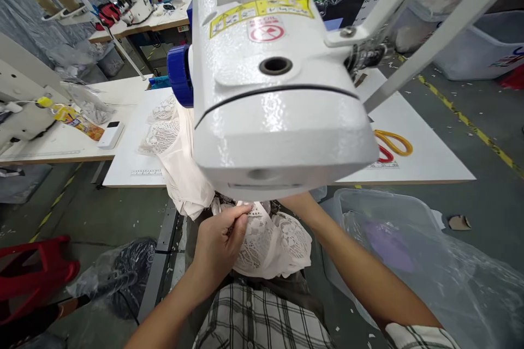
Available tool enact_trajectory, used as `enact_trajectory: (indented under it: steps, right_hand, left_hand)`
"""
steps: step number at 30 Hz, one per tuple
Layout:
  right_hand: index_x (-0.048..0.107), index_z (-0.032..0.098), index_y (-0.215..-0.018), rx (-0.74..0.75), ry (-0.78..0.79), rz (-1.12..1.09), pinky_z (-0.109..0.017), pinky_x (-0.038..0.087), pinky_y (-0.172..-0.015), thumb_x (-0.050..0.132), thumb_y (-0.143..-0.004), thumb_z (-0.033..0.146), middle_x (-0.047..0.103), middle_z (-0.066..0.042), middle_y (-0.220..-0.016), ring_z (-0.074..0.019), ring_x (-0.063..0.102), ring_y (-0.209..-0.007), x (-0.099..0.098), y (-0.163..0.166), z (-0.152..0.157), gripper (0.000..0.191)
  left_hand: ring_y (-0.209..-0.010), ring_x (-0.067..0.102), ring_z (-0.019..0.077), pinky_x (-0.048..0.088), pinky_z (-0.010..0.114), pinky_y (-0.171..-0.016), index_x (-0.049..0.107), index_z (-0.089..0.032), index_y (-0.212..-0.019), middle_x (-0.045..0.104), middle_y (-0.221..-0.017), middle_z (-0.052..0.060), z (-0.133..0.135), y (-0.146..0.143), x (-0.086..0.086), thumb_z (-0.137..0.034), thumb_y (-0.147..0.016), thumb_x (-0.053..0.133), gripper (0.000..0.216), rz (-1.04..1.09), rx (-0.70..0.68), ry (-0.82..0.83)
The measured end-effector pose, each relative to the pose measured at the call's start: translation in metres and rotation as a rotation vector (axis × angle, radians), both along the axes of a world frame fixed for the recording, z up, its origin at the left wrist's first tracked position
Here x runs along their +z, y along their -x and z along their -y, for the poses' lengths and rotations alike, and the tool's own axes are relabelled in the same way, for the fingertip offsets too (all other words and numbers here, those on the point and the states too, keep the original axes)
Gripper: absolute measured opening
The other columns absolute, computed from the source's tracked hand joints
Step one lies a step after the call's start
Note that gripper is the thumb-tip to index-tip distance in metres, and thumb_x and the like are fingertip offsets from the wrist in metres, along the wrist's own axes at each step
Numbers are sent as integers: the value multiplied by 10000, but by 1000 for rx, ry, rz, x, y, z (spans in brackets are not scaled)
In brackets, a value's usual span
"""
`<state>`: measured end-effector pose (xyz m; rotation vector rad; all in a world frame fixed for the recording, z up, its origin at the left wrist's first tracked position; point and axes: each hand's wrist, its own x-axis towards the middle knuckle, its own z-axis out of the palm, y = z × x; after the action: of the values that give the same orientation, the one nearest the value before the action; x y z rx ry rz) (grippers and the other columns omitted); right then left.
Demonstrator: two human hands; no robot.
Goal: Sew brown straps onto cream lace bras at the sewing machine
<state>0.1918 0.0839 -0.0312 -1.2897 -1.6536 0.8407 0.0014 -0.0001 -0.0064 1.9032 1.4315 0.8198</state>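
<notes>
A cream lace bra (266, 248) hangs at my lap, below the front of a white sewing machine head (278, 131). My left hand (223, 234) is closed, with thumb and forefinger pinched on the bra's upper edge. Only the wrist and back part of my right hand (299, 204) show, because the machine head covers its fingers. It reaches in under the head, close to the bra's other side. More cream lace pieces (178, 155) are heaped on the white table at the left of the machine and droop over its front edge.
Orange-handled scissors (395, 143) lie on the white tabletop (429, 166) at right. A clear plastic bin (380, 196) with a plastic bag stands below. At left are a red stool (36, 272), a bagged dark bundle (126, 272) and a second sewing table (41, 150).
</notes>
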Motion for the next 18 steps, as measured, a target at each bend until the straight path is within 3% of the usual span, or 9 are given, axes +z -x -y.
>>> enact_trajectory:
  steps: [5,9,12,15,18]
  right_hand:
    - [466,243,-640,0,-10,-5,-353,423,-663,542,-815,263,513,-26,-716,-201,477,-697,-8,2,1,192]
    - [536,228,-745,-31,19,-152,-338,452,-736,533,-888,362,548,-30,-825,-190,512,-778,-8,1,16,196]
    - [563,215,-800,-75,88,-284,-320,456,-763,552,-917,413,563,-44,-941,-179,529,-845,-9,-3,36,230]
    - [576,216,-859,-55,237,-504,-282,441,-698,574,-926,461,519,-9,-851,-143,503,-757,-13,-6,58,255]
    - [599,223,-982,35,402,-766,-249,443,-682,611,-920,473,531,16,-827,-113,497,-719,-20,-9,79,257]
  left_hand:
    - [-999,748,182,597,253,-851,738,-190,-1106,788,-1090,56,0,-1,-2,-229,-965,524,259,17,-3,-28]
    - [-982,744,171,576,235,-838,734,-180,-1102,786,-1086,67,6,-3,-5,-220,-962,526,254,70,-53,-7]
    - [-766,707,132,535,212,-688,710,-185,-1112,775,-945,52,13,-6,-5,-241,-976,504,253,77,-98,47]
    - [-520,467,97,366,211,-503,633,-185,-1138,556,-639,-37,23,-9,-6,-279,-989,477,235,52,-106,102]
    - [-511,323,99,249,228,-482,532,-195,-1193,334,-614,-82,33,-13,-10,-311,-996,461,239,53,-111,164]
